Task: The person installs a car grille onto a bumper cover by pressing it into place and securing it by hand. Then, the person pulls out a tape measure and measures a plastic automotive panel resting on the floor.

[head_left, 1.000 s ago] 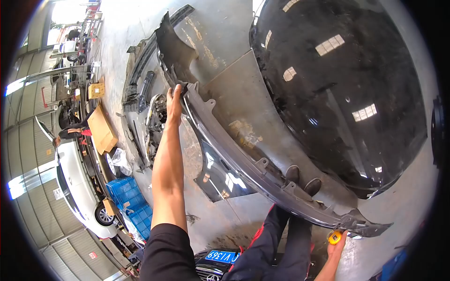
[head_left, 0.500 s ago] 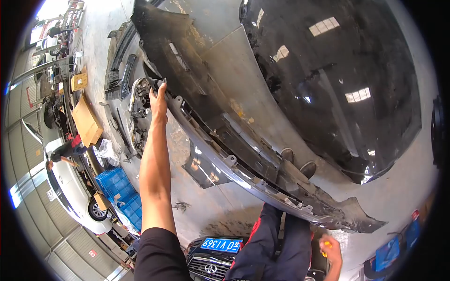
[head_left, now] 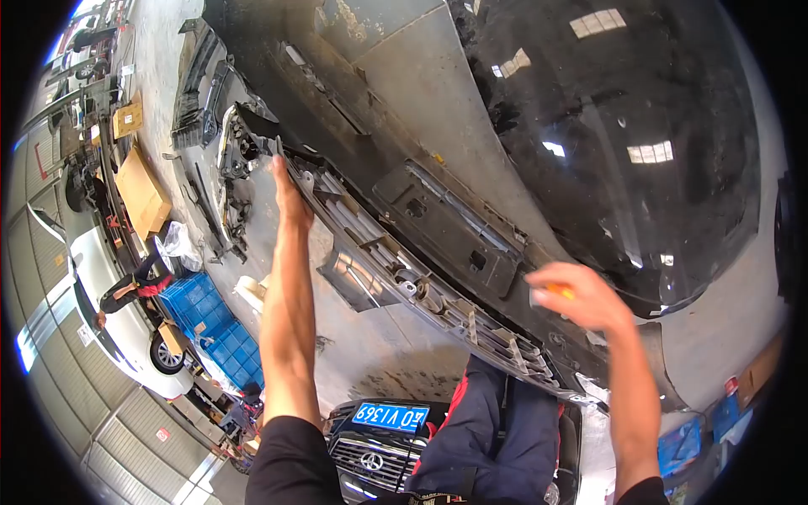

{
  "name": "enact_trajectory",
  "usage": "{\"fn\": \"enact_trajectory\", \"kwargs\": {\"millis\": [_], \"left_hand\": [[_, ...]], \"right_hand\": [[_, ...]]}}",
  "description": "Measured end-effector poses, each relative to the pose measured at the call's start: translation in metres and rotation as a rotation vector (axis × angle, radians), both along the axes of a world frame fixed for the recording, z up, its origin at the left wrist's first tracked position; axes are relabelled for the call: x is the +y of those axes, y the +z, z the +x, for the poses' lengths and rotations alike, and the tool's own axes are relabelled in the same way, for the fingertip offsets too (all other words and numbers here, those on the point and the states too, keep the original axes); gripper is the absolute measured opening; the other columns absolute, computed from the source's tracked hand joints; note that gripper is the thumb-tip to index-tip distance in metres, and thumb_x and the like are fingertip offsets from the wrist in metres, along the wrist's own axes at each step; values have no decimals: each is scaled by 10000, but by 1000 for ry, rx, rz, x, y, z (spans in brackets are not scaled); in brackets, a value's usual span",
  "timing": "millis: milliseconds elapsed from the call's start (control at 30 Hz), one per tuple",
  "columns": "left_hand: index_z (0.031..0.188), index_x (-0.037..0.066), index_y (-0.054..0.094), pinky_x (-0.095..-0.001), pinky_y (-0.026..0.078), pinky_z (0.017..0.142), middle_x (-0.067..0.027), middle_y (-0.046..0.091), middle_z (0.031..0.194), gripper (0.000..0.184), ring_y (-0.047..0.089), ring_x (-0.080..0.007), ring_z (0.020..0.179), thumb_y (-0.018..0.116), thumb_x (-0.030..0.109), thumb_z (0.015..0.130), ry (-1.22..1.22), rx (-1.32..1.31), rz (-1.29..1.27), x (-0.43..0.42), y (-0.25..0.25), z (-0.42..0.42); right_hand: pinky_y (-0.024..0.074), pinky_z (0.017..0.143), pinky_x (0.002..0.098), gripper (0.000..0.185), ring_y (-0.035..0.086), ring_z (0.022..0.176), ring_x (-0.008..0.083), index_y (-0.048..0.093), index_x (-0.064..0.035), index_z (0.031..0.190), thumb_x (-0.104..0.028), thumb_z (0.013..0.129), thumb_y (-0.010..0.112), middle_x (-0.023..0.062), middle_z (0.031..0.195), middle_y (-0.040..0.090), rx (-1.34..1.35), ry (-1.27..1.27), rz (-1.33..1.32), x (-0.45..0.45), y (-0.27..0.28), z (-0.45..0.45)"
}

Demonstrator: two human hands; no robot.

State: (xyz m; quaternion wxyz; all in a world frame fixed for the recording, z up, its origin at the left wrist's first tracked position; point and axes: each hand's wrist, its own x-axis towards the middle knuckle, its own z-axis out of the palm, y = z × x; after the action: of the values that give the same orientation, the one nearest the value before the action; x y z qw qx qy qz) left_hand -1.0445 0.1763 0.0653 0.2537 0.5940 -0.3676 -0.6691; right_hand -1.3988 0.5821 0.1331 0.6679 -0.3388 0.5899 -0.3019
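Observation:
A large car bumper [head_left: 379,244], tilted and seen partly from its inner side with grille slats, stretches diagonally in front of my legs. My left hand [head_left: 289,194] grips its upper-left edge, with most fingers hidden behind the rim. My right hand [head_left: 581,295], blurred by motion, hovers over the bumper's lower-right part. It is closed round a small yellow-orange handled tool [head_left: 559,290], whose kind I cannot make out. Near my left hand lies a headlight-like part [head_left: 231,160] with its back exposed.
A big glossy black panel [head_left: 623,160], like a car hood, lies at the right. A dark car with a blue plate [head_left: 390,417] stands below. Left are blue crates [head_left: 210,324], a cardboard box [head_left: 141,192], a white car [head_left: 105,295] and another person [head_left: 130,290].
My right hand has risen from beside my leg to above the bumper, still with the yellow tool. The bumper has tilted, showing more of its inner slats; my left hand stays at its edge.

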Motion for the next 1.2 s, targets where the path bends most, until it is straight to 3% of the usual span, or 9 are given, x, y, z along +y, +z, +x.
{"fn": "enact_trajectory", "kwargs": {"millis": [167, 300, 433, 567, 700, 867, 933, 1000, 1200], "left_hand": [[1254, 80, 576, -334, 606, 695, -53, 695, 965, 770, 686, -191, 758, 431, 757, 917, 242, 97, 100, 134, 19, -16], [1404, 106, 453, -367, 569, 850, -63, 596, 1212, 714, 628, -204, 1034, 590, 613, 920, 408, 124, 247, 250, -13, 24], [1476, 68, 333, -381, 417, 1049, -89, 529, 1311, 736, 520, -225, 1186, 708, 264, 875, 245, -81, 120, 261, 4, -16], [1468, 33, 340, -377, 388, 1070, -124, 521, 1327, 743, 492, -233, 1219, 704, 295, 875, 170, -368, -60, 252, -4, -29], [1328, 67, 464, -321, 580, 700, -78, 610, 1105, 546, 652, -175, 874, 626, 388, 918, 234, -46, 302, 211, 21, -18], [1429, 76, 377, -369, 502, 917, -81, 562, 1219, 691, 579, -192, 1081, 646, 435, 904, 258, -150, 253, 207, 26, -46], [1241, 81, 502, -353, 523, 805, -66, 619, 1052, 502, 617, -182, 927, 624, 443, 914, 250, -162, 210, 209, 23, -45], [1459, 72, 339, -383, 449, 998, -109, 511, 1306, 740, 529, -227, 1170, 649, 409, 877, 165, -84, 274, 207, 24, -35], [1469, 77, 315, -425, 415, 1033, -127, 467, 1350, 758, 469, -265, 1241, 638, 402, 865, 55, -255, 169, 211, 18, -30]], "right_hand": [[503, 942, 414, 445, 655, 1080, 335, 690, -63, 1197, -409, 937, 585, 178, 1175, 687, 53, 13, 175, -35, -119, 132], [509, 870, 461, 373, 656, 1019, 387, 723, -173, 1130, -434, 951, 525, 159, 1021, 714, 54, 73, 278, -55, -117, 144], [505, 775, 467, 397, 658, 837, 391, 730, -79, 979, -429, 949, 543, 198, 853, 694, 93, 193, 253, -63, -127, 130], [494, 739, 466, 460, 638, 767, 368, 727, -45, 925, -464, 969, 542, 182, 757, 665, 99, 357, 285, -72, -132, 122], [489, 719, 457, 533, 631, 742, 350, 718, -18, 885, -519, 964, 555, 177, 734, 657, 113, 472, 341, -75, -133, 118], [505, 750, 447, 509, 663, 803, 347, 747, -49, 939, -531, 943, 581, 176, 791, 691, 149, 504, 312, -78, -142, 122], [513, 789, 448, 498, 680, 869, 350, 754, -68, 998, -532, 940, 585, 190, 881, 715, 95, 509, 310, -74, -149, 117], [514, 808, 450, 503, 683, 901, 352, 752, -66, 1018, -533, 941, 583, 197, 918, 718, 78, 489, 283, -72, -156, 113], [516, 832, 447, 524, 686, 945, 357, 742, -55, 1057, -539, 944, 578, 207, 969, 723, 23, 486, 247, -68, -160, 111]]}}
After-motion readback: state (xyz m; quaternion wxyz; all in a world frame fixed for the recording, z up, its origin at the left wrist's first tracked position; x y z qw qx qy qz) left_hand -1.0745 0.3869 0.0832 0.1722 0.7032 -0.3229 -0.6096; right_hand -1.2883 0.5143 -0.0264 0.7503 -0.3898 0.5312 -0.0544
